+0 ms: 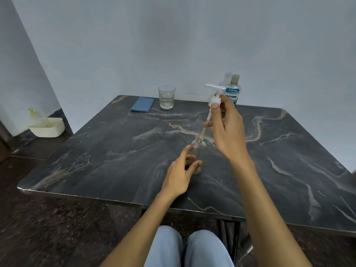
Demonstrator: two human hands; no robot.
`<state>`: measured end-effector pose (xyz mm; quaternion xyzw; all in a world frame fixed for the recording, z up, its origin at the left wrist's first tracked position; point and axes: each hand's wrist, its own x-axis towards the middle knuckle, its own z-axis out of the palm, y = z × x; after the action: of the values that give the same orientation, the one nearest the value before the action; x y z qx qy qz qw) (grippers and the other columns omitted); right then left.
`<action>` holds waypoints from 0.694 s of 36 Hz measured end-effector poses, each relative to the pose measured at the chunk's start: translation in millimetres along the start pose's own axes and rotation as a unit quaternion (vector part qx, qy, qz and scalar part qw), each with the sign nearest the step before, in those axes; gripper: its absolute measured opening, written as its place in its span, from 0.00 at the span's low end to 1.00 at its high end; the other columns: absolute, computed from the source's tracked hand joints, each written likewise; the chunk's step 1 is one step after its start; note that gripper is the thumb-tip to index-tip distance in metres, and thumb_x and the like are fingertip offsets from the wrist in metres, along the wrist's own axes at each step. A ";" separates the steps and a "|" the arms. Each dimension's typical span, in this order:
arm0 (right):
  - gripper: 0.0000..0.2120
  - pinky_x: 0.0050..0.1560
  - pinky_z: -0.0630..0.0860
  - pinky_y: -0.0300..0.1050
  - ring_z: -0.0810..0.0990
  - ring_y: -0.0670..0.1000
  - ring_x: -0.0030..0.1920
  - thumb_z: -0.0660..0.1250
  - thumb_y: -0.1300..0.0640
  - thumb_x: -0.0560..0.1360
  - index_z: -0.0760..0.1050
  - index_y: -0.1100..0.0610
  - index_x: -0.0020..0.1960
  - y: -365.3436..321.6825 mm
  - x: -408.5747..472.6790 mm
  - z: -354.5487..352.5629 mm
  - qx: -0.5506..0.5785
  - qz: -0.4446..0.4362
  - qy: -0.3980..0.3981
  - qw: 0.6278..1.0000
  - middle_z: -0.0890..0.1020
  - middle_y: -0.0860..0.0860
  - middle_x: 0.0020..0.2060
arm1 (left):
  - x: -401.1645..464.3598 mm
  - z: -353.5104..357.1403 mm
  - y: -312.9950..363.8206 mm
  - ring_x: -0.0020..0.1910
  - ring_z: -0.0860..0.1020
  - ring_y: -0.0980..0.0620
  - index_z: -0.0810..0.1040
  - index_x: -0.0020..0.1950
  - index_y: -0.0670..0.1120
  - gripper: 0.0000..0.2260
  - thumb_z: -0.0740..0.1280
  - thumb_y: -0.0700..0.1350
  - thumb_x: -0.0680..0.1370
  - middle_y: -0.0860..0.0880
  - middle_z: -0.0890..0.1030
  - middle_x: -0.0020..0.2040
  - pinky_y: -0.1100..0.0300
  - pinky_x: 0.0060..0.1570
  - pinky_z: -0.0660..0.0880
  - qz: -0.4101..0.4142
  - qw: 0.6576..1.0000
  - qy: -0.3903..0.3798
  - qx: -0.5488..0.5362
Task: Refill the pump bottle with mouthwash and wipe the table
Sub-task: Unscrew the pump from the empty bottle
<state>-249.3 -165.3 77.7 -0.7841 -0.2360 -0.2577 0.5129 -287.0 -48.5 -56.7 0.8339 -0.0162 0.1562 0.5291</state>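
Note:
A small clear pump bottle (198, 151) stands upright and uncapped in the middle of the dark marble table (115, 151). My left hand (181, 174) holds its lower body between thumb and fingers. My right hand (227, 128) pinches the white pump head (215, 93) by its collar, raised above the bottle. The pump's dip tube slants down, its tip at the bottle's mouth. A mouthwash bottle (233, 89) with a blue label and grey cap stands at the table's far edge, behind my right hand. A folded blue cloth (142, 104) lies at the far left.
An empty drinking glass (166, 97) stands beside the cloth near the far edge. A white plastic basket (48, 127) sits on the floor at the left by the wall. My knees show below the table's near edge.

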 end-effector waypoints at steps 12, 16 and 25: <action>0.20 0.42 0.81 0.52 0.82 0.45 0.37 0.53 0.47 0.81 0.67 0.57 0.67 -17.8 16.9 -10.5 0.037 -0.024 0.034 0.998 0.76 0.43 0.50 | 0.1 0.3 -1.6 0.57 0.75 0.63 0.61 0.72 0.59 0.29 0.61 0.65 0.73 0.55 0.77 0.59 0.66 0.56 0.70 -0.003 1.000 -0.004 0.010; 0.18 0.40 0.80 0.48 0.81 0.48 0.39 0.55 0.47 0.81 0.68 0.55 0.66 -28.3 36.3 -20.4 0.068 -0.054 0.071 0.994 0.75 0.45 0.52 | -0.5 0.1 -1.0 0.57 0.75 0.62 0.61 0.72 0.59 0.29 0.61 0.64 0.73 0.55 0.77 0.59 0.64 0.57 0.71 -0.004 1.000 -0.005 0.000; 0.15 0.51 0.73 0.33 0.74 0.40 0.48 0.64 0.58 0.78 0.73 0.57 0.64 43.8 46.4 21.5 0.005 0.002 -0.069 0.998 0.76 0.52 0.55 | -1.1 1.7 -0.4 0.58 0.75 0.62 0.61 0.70 0.61 0.25 0.62 0.62 0.75 0.55 0.77 0.60 0.56 0.60 0.73 -0.014 1.000 -0.004 -0.006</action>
<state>-183.0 -156.3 70.5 -0.7981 -0.2705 -0.2008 0.4995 -287.6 -50.1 -58.1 0.8317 -0.0079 0.1452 0.5359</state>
